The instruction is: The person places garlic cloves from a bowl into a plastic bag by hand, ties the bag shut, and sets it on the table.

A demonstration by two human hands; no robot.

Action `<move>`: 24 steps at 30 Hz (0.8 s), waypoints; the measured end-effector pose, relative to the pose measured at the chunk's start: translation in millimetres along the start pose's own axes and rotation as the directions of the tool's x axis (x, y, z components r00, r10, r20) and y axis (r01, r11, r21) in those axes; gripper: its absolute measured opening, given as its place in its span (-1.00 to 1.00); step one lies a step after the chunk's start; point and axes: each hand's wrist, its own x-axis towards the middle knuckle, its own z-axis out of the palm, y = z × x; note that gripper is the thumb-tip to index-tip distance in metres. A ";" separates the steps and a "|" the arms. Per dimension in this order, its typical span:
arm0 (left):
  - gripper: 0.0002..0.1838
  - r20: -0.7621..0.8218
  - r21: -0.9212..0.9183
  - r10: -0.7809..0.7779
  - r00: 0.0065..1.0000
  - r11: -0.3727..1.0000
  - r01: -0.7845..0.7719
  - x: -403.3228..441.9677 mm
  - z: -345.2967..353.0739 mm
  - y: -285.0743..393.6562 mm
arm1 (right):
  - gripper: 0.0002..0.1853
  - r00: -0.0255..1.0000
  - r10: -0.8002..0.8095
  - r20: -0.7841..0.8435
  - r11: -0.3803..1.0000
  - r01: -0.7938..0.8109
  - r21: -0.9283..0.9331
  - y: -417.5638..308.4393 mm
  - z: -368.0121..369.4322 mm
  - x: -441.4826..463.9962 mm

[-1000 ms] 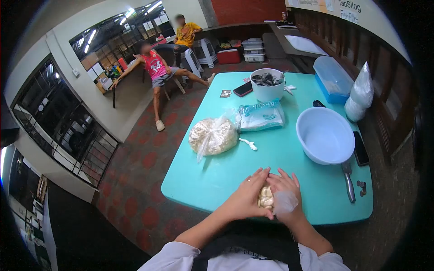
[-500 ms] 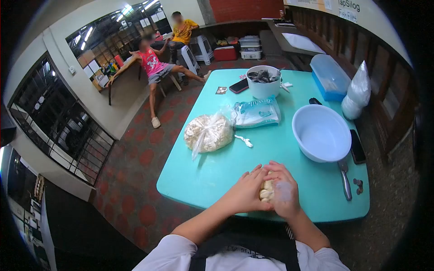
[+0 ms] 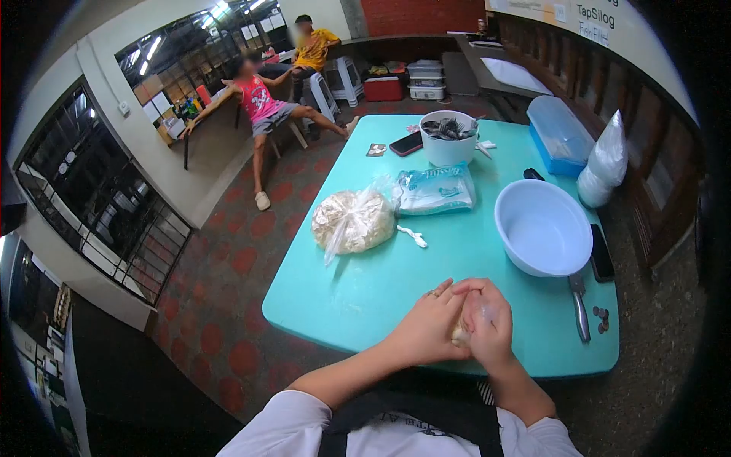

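Right hand (image 3: 493, 326) has curled inward, and I see it pressed with the left hand (image 3: 431, 329) around mostly hidden pale pieces (image 3: 460, 333) above the near table (image 3: 358, 305) edge, bag (image 3: 353, 221) and bowl (image 3: 542, 228) beyond.

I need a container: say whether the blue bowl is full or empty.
Empty: only bare bottom and walls show inside the blue bowl.

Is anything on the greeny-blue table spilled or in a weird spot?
Nothing looks spilled or broken. A little untidy, though: a twisted white scrap lies loose beside the tied bag, and what look like coins sit scattered near the table's edge instead of in a container.
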 end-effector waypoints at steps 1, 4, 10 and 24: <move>-0.17 0.009 0.012 0.023 1.000 1.000 -0.023 0.6 1.4 0.4 | -0.77 0.999 0.052 0.017 0.999 -0.052 -0.005 -3.9 1.6 -1.3; -0.30 0.040 0.089 0.084 0.996 0.992 -0.088 2.7 5.5 4.4 | -0.75 0.986 0.154 0.057 0.988 -0.154 -0.007 -16.8 5.4 -6.0; -0.44 -0.046 0.143 0.142 0.989 0.981 -0.134 1.8 23.2 1.7 | -0.74 0.995 0.028 0.095 0.997 -0.021 -0.073 -22.8 12.7 -10.1; -0.46 0.056 -0.005 0.104 0.993 0.995 -0.104 -6.5 28.0 -4.7 | -0.69 0.958 0.229 0.173 0.960 -0.252 0.124 -33.6 1.3 -21.0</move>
